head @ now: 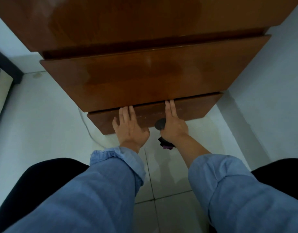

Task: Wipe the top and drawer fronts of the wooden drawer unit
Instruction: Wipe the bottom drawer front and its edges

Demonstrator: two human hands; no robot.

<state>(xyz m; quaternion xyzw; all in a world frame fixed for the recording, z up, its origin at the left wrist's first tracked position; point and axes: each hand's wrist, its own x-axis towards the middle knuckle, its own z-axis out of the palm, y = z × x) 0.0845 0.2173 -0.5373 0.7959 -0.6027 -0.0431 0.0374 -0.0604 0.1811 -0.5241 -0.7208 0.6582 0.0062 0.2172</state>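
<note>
Two hands are being pressed against the lowest drawer front [150, 115] at frame centre: left hand [130, 128] spread flat, right hand [174, 125] clutching a dark cloth [165, 143].

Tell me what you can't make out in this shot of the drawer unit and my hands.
- Cloth, head view: mostly hidden under the right hand; only dark bunches show beside the thumb and below the wrist.
- Fingertips of both hands, the left hand too: tucked into the gap above the lowest drawer.
- Unit's top: cut off by the upper frame edge.
- Pale specks on the lowest drawer front: too small to tell dust from scuffs.
</note>
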